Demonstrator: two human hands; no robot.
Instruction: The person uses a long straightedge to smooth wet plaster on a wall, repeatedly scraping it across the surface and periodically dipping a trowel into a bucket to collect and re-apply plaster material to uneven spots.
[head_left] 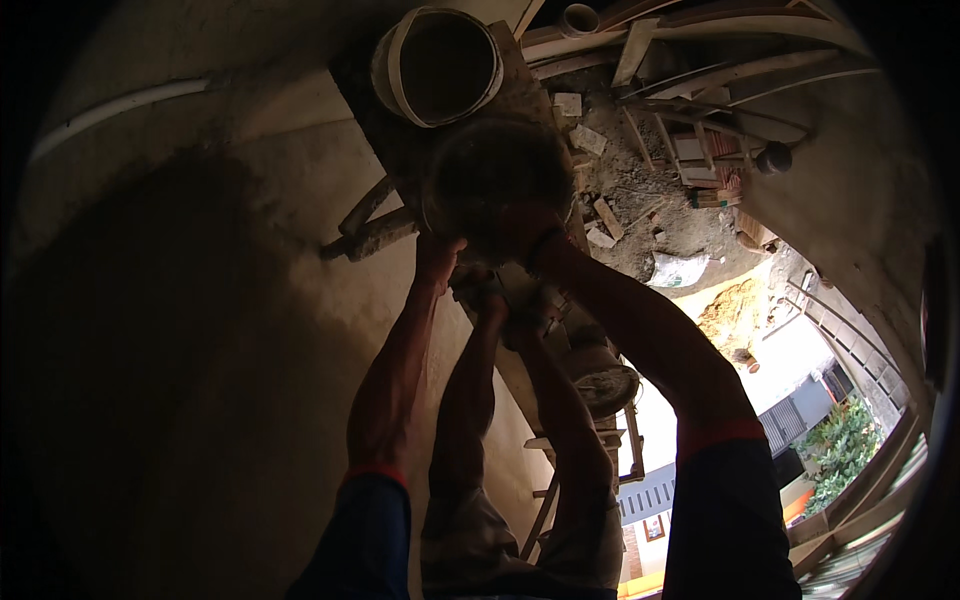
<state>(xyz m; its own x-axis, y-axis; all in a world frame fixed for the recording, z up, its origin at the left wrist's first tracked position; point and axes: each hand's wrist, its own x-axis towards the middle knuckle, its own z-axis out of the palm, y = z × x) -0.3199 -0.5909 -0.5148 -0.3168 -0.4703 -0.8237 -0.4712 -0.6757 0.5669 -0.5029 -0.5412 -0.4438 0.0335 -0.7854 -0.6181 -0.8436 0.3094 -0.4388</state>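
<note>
A dark round bucket (497, 165) is in front of me on a long plank (361, 112), its inside too dim to read. My left hand (437, 262) is closed on the near left part of its rim, thumb on top. My right hand (527, 228), with a dark band at the wrist, reaches over the near right rim. Its fingers are lost in shadow, so I cannot tell whether they grip. Just beyond stands a pale bucket (440, 68) with its handle up at the left side. My bare legs and feet are below my hands, on the plank.
A plastered wall (200, 350), partly darker, runs along the left. Another bucket (605, 388) stands behind my right foot. Far below on the right are rubble (590, 140), a white sack (680, 268) and a sand heap (730, 315). Wooden beams (760, 75) cross the upper right.
</note>
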